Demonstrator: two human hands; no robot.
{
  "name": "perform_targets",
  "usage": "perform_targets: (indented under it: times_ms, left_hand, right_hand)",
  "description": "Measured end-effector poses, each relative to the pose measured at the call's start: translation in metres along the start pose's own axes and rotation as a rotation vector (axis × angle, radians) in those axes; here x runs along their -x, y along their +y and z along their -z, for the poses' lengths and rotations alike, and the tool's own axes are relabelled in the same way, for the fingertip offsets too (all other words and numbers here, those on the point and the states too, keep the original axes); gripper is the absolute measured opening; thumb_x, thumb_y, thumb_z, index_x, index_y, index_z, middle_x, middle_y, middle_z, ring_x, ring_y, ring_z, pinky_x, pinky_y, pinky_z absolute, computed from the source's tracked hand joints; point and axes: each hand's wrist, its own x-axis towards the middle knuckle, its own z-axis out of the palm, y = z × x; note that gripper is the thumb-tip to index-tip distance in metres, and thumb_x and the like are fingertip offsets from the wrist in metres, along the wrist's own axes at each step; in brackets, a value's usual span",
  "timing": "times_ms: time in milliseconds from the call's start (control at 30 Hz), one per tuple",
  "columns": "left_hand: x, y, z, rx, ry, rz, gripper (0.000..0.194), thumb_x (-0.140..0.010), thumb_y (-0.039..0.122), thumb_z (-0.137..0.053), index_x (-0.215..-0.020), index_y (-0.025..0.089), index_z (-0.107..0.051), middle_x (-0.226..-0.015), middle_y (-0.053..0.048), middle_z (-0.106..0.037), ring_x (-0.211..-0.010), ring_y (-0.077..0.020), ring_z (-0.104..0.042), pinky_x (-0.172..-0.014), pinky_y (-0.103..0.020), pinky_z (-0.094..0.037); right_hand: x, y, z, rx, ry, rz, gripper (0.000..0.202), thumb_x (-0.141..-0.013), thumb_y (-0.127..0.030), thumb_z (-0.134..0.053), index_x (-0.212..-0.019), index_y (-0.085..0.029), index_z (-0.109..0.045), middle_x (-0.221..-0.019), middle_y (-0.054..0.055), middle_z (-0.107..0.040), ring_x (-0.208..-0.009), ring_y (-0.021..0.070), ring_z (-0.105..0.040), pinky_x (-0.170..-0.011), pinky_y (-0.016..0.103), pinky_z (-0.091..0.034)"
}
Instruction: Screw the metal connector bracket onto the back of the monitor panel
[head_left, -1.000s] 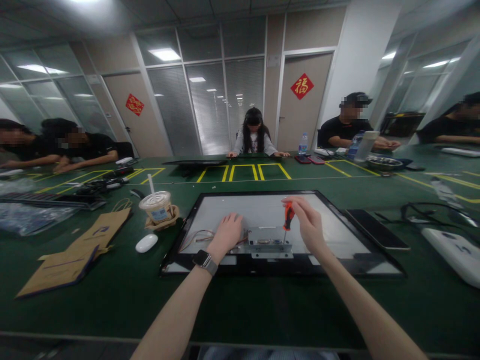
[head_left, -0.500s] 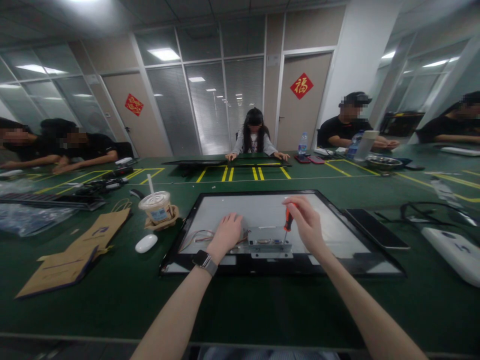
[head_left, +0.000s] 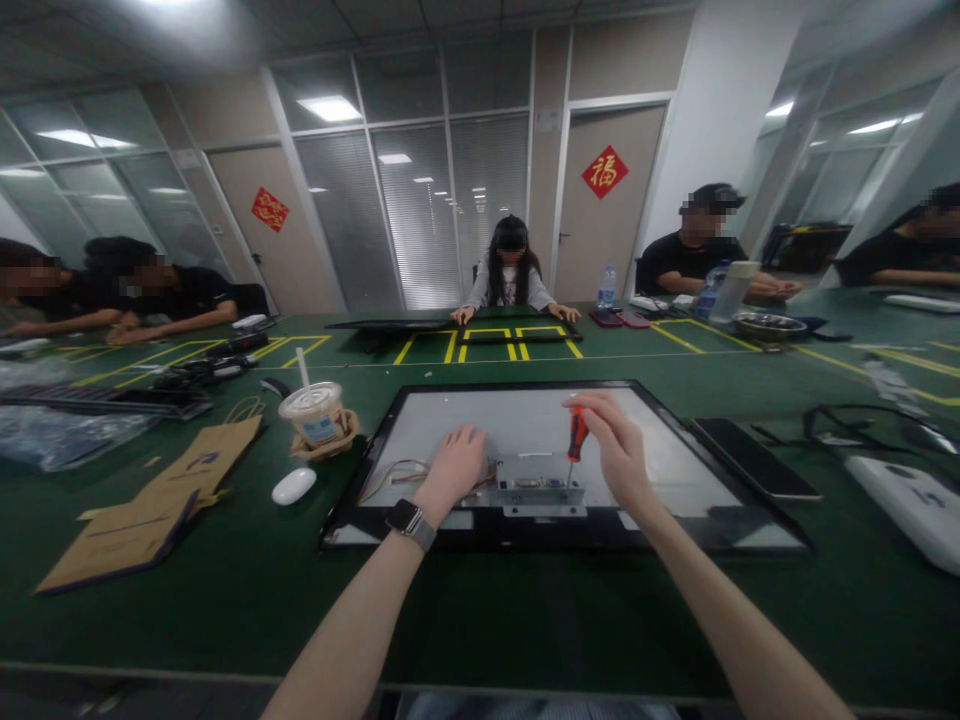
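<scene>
A flat panel with a black frame lies on the green table before me. Near its front edge sits a metal bracket with ports along it. My right hand is closed on the top of a red and black screwdriver, held upright with its tip at the right part of the bracket. My left hand lies flat on the panel, left of the bracket, fingers stretched forward. Thin wires run across the panel and pass under or beside that hand.
Left of the panel are a lidded cup, a white mouse and a paper bag. On the right lie a dark phone-like slab and a white device. Several people sit around the table.
My right hand has shifted slightly on the screwdriver, showing more of its handle. My left hand is unmoved. Across the table, the frame at the person's hands has tilted slightly.
</scene>
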Motion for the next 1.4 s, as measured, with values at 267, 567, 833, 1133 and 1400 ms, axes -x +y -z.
perform_targets:
  times_ms: [267,567,833,1133,1400]
  left_hand:
    - [0.001,0.000,0.005,0.012,-0.027,-0.003,0.041,-0.102,0.013,-0.037,-0.140,0.012,-0.051,-0.145,-0.020,-0.054,-0.134,-0.0297,-0.054,-0.109,-0.045,-0.045]
    - [0.001,0.001,0.004,0.016,-0.008,0.008,0.041,-0.103,0.015,-0.037,-0.141,0.012,-0.051,-0.146,-0.020,-0.055,-0.134,-0.0294,-0.054,-0.110,-0.045,-0.044]
    - [0.000,-0.001,-0.001,0.007,0.010,-0.011,0.039,-0.103,0.015,-0.037,-0.139,0.013,-0.053,-0.144,-0.020,-0.056,-0.134,-0.0274,-0.055,-0.110,-0.044,-0.045]
    - [-0.001,-0.002,-0.001,0.014,-0.001,-0.034,0.040,-0.101,0.012,-0.037,-0.137,0.013,-0.054,-0.144,-0.020,-0.056,-0.137,-0.0278,-0.051,-0.111,-0.045,-0.044]
    - [0.001,0.001,0.004,0.006,-0.023,0.008,0.041,-0.103,0.016,-0.036,-0.141,0.012,-0.051,-0.146,-0.018,-0.054,-0.134,-0.0284,-0.054,-0.112,-0.042,-0.042]
  right_hand:
    - [0.000,0.002,-0.002,0.066,0.011,-0.001,0.013,-0.088,-0.031,-0.068,-0.096,-0.027,-0.076,-0.081,0.003,-0.066,-0.079,0.0224,-0.063,-0.076,0.040,-0.050]
    - [-0.001,0.000,-0.001,0.009,0.024,-0.040,0.015,-0.091,-0.037,-0.065,-0.086,-0.025,-0.074,-0.081,0.004,-0.065,-0.077,0.0214,-0.062,-0.071,0.038,-0.050]
    - [0.000,0.007,-0.002,-0.185,-0.026,-0.167,0.024,-0.093,-0.045,-0.062,-0.086,-0.024,-0.071,-0.081,0.003,-0.066,-0.071,0.0183,-0.061,-0.061,0.032,-0.050]
    - [0.000,0.014,-0.002,-0.239,-0.044,-0.186,0.026,-0.097,-0.045,-0.056,-0.100,-0.025,-0.071,-0.082,0.003,-0.069,-0.076,0.0200,-0.065,-0.072,0.036,-0.054]
    - [0.001,0.017,-0.003,-0.229,-0.002,-0.261,0.020,-0.085,-0.043,-0.074,-0.092,-0.024,-0.072,-0.080,0.001,-0.065,-0.072,0.0186,-0.059,-0.059,0.031,-0.050]
